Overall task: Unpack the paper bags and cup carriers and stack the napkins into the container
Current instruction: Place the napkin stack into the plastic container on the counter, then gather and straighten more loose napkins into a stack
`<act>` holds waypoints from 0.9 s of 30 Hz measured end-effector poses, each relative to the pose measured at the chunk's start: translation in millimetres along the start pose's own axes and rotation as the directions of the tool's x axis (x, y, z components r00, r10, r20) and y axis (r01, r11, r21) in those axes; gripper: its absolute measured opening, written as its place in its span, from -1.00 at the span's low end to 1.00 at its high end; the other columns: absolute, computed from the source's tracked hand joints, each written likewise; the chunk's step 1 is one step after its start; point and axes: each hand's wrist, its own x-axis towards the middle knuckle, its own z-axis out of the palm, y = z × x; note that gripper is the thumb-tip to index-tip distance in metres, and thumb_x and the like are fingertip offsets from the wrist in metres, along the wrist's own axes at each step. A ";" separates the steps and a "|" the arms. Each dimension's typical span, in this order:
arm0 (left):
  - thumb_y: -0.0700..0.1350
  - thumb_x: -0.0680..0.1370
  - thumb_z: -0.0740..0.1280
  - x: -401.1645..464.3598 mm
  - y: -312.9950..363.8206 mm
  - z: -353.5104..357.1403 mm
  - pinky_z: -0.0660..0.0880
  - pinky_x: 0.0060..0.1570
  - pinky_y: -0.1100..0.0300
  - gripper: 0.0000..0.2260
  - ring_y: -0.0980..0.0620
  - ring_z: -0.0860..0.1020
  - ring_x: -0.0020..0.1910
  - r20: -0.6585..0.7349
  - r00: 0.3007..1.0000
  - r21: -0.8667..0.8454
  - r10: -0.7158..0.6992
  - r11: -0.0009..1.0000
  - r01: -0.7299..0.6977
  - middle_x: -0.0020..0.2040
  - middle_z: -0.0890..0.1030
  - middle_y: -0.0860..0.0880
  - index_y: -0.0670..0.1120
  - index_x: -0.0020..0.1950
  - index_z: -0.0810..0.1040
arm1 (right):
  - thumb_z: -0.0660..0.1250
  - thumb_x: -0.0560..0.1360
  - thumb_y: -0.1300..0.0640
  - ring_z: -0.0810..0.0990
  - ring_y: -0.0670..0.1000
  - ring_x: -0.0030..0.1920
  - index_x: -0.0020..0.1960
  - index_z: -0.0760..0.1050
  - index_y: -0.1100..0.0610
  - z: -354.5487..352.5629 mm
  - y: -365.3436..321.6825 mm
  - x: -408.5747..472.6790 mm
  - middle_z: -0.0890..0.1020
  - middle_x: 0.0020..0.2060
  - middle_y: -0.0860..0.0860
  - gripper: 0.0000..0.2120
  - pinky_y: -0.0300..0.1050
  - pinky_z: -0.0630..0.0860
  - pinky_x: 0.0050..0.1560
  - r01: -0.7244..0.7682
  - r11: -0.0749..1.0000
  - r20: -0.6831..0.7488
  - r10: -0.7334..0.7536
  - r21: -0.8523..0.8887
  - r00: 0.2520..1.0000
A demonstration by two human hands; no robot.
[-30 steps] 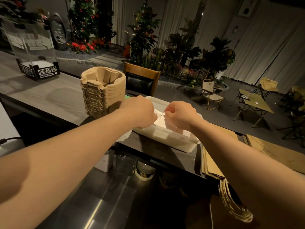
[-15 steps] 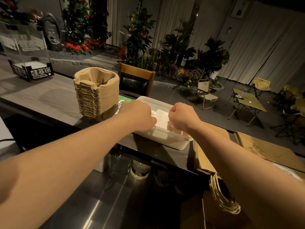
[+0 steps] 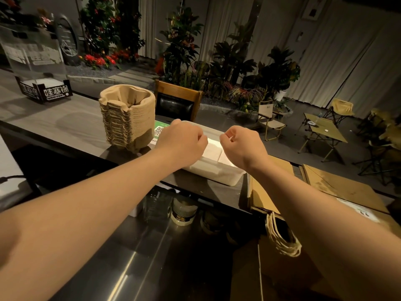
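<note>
Fingers of both hands curled above napkins in container

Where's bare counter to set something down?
Free: grey counter between the sign holder and cup carrier stack. Crowded: carriers to napkin container, both hands above it, then paper bags rightward.

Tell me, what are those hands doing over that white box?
A person is putting napkins into the box on the counter. Both hands hover over it with fingers curled: the left hand and the right hand. Whether they hold anything can't be seen. A stack of cup carriers stands to the left, and flat paper bags lie to the right.
</note>
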 end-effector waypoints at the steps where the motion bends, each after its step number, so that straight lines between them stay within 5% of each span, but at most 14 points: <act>1: 0.05 0.69 0.16 -5.1 4.2 -1.7 0.39 -0.28 0.14 -0.64 0.02 0.51 -0.16 -0.035 0.999 -0.060 0.008 0.998 -0.011 -0.27 0.55 0.00 -0.01 -0.23 0.55 | 0.20 0.66 -0.09 0.59 -0.04 -0.07 0.14 0.56 0.03 -4.4 -0.1 -6.9 0.63 -0.05 -0.06 -0.74 -0.07 0.57 -0.04 0.018 1.000 -0.017 -0.018 -0.003 1.000; 9: 0.15 0.70 0.12 -83.4 59.9 -27.1 0.38 -0.28 0.09 -0.58 0.04 0.52 -0.26 0.039 0.997 -0.198 0.059 0.979 -0.050 -0.30 0.57 0.03 0.02 -0.26 0.53 | 0.16 0.67 -0.17 0.60 0.03 -0.28 -0.14 0.60 0.04 -48.3 9.0 -104.7 0.65 -0.31 -0.04 -0.60 0.15 0.61 -0.19 0.105 0.994 -0.090 -0.103 0.011 0.991; 15: 0.15 0.70 0.14 -168.3 95.2 -38.3 0.35 -0.33 0.10 -0.55 0.02 0.52 -0.31 0.083 0.993 -0.194 0.080 0.979 -0.063 -0.35 0.56 0.00 -0.03 -0.30 0.52 | 0.16 0.69 -0.14 0.49 -0.08 -0.40 -0.30 0.48 -0.04 -68.7 13.3 -207.1 0.55 -0.42 -0.09 -0.58 -0.13 0.32 -0.37 0.128 0.991 -0.033 -0.130 -0.050 0.991; 22: 0.14 0.72 0.13 -281.3 128.1 -25.1 0.33 -0.30 0.11 -0.55 0.04 0.50 -0.36 0.205 0.972 -0.220 0.113 0.973 -0.066 -0.37 0.53 0.02 0.01 -0.32 0.45 | 0.15 0.67 -0.18 0.52 -0.04 -0.43 -0.31 0.50 0.00 -65.7 38.0 -328.8 0.55 -0.45 -0.05 -0.54 -0.09 0.42 -0.41 0.128 0.992 -0.018 -0.128 -0.005 0.992; 27: 0.14 0.71 0.13 -349.1 142.5 2.9 0.42 -0.28 0.05 -0.54 0.00 0.53 -0.33 0.287 0.956 -0.236 0.063 0.972 0.007 -0.35 0.57 -0.01 -0.05 -0.29 0.50 | 0.14 0.68 -0.17 0.46 -0.06 -0.46 -0.35 0.44 0.01 -55.1 66.0 -398.7 0.50 -0.48 -0.06 -0.52 -0.13 0.28 -0.44 0.150 0.986 0.006 -0.150 -0.069 0.989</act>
